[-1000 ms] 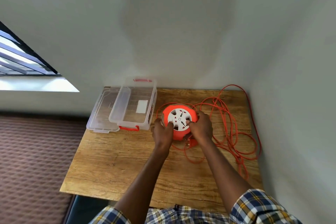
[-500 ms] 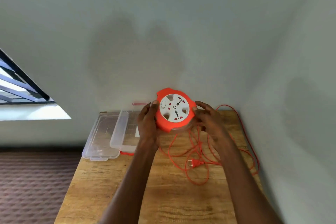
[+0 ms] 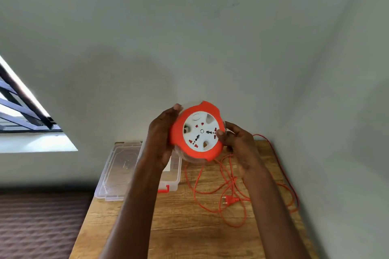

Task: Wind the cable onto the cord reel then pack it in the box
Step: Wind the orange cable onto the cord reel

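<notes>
Two hands hold the cord reel (image 3: 196, 131) up in the air, above the far part of the tabletop (image 3: 189, 227), with its white socket face turned toward you. Your left hand (image 3: 160, 132) wraps the reel's left rim, fingers curled round the back and the thumb tip showing at the top edge. Your right hand (image 3: 235, 141) grips the right rim, its thumb (image 3: 220, 132) pressed on the white face near the centre.

Nearly all of the cable (image 3: 210, 187) lies loose below and to the right of the reel, and it hangs down from the reel's lower edge to the wood. Its loops spread over the right half of the tabletop, one long strand running along the right edge toward the far right corner. The plug (image 3: 229, 200) rests on the wood among the loops, nearer to your right hand than to your left.

Winding looks barely begun, if at all. Since the slack feeds in from below and from the right, your right hand is the better placed to guide or turn, while your left steadies the rim.

Beside the far left corner sits the clear box (image 3: 174, 172), partly hidden behind your left forearm, with its lid (image 3: 117, 172) lying just to its left.
</notes>
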The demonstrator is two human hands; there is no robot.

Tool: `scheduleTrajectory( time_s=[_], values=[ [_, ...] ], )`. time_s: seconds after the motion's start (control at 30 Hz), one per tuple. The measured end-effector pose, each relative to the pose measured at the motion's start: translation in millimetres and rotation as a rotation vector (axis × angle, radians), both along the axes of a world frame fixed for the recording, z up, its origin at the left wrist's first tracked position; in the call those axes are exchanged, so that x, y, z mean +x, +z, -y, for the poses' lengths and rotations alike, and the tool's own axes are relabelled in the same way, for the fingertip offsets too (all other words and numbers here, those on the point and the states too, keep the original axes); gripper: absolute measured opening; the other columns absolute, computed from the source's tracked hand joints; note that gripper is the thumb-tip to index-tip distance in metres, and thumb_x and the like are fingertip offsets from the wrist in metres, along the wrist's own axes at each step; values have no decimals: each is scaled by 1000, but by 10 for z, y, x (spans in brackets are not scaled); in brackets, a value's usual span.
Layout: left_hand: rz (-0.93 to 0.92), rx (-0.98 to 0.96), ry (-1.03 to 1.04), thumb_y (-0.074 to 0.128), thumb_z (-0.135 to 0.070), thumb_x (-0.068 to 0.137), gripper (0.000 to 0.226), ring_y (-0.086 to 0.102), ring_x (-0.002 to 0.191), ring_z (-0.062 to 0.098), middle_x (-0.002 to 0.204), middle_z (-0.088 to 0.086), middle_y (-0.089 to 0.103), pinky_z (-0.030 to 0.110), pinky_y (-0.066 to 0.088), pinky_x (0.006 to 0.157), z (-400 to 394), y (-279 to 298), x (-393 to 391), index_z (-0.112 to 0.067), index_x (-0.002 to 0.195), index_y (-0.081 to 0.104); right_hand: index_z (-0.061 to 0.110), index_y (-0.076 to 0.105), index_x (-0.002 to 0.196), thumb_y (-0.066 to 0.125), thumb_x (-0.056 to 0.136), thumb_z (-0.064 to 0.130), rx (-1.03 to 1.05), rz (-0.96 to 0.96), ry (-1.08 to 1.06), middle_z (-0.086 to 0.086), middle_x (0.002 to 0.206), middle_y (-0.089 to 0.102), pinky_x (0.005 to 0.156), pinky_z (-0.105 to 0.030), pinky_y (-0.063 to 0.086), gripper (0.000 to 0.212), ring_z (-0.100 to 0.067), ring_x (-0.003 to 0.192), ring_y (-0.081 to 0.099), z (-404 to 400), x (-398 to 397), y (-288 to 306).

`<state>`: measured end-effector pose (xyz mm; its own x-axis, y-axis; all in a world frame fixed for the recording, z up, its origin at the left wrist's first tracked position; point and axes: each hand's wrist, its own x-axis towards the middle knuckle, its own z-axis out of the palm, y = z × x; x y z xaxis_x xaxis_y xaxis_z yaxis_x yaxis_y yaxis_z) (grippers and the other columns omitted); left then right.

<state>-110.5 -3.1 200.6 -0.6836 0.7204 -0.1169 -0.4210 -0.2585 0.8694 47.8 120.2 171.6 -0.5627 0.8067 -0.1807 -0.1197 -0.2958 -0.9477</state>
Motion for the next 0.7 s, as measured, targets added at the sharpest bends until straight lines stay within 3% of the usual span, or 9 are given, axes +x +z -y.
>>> scheduleTrajectory(
  time_s=[0.03, 0.1, 0.17, 0.2, 0.3, 0.4, 0.47, 0.57, 0.7],
  values=[
    [78, 64, -65, 68, -33, 98, 24, 76, 102, 25, 106, 9, 80, 42, 61, 92, 15, -19, -13, -14, 104, 80, 10, 72, 112, 76, 85, 7, -103, -31, -12, -6, 88, 78, 51, -24, 54, 28, -15, 68, 72, 29, -2, 7],
    [147, 122, -172, 75, -48, 91, 54, 66, 127, 35, 131, 18, 72, 54, 48, 111, 27, -90, -28, -9, 128, 74, 5, 70, 102, 74, 84, 18, -239, -33, 20, -5, 72, 71, 44, -23, 49, 23, -12, 54, 62, 120, -56, 12],
    [191, 151, -274, 90, -54, 74, 92, 56, 139, 41, 147, 23, 61, 59, 42, 116, 50, -154, 15, -6, 147, 59, 5, 69, 103, 72, 84, 27, -309, -33, 85, -4, 67, 68, 46, -22, 46, 29, -11, 52, 61, 226, -135, -21],
    [257, 195, -338, 94, -51, 69, 101, 55, 140, 41, 150, 24, 58, 58, 44, 115, 59, -183, 40, -5, 150, 56, 5, 68, 105, 72, 81, 31, -323, -34, 120, -5, 69, 68, 49, -23, 46, 35, -12, 54, 62, 286, -160, -16],
    [393, 338, -454, 99, -44, 64, 113, 45, 147, 42, 158, 24, 48, 56, 45, 115, 96, -253, 32, -4, 156, 47, 7, 67, 103, 73, 76, 36, -261, 4, 175, -8, 74, 70, 58, -27, 47, 41, -15, 61, 67, 394, -182, -8],
    [429, 412, -488, 94, -55, 66, 122, 31, 155, 42, 167, 20, 36, 60, 27, 126, 117, -386, -42, -8, 162, 36, 9, 65, 97, 78, 79, 40, -119, 100, 170, -9, 76, 70, 57, -27, 50, 39, -15, 63, 68, 418, -143, -24],
    [438, 458, -535, 86, -67, 68, 123, 28, 157, 42, 169, 19, 32, 61, 17, 128, 117, -460, -54, -11, 163, 34, 6, 64, 101, 78, 84, 38, -28, 154, 144, -9, 78, 71, 56, -27, 49, 39, -16, 64, 67, 427, -103, -46],
    [428, 437, -582, 69, -81, 71, 119, 32, 154, 45, 167, 20, 36, 66, 18, 126, 70, -519, -11, -14, 163, 36, 10, 66, 115, 75, 90, 34, 74, 221, 118, -9, 90, 76, 58, -28, 48, 35, -18, 70, 69, 438, -40, -65],
    [411, 419, -638, 51, -83, 81, 111, 26, 157, 45, 170, 21, 29, 65, 12, 127, -40, -490, 50, -13, 164, 31, 15, 67, 120, 69, 96, 27, 266, 307, 73, 1, 87, 78, 54, -19, 48, 27, -5, 69, 71, 363, 17, -44]
  ],
)
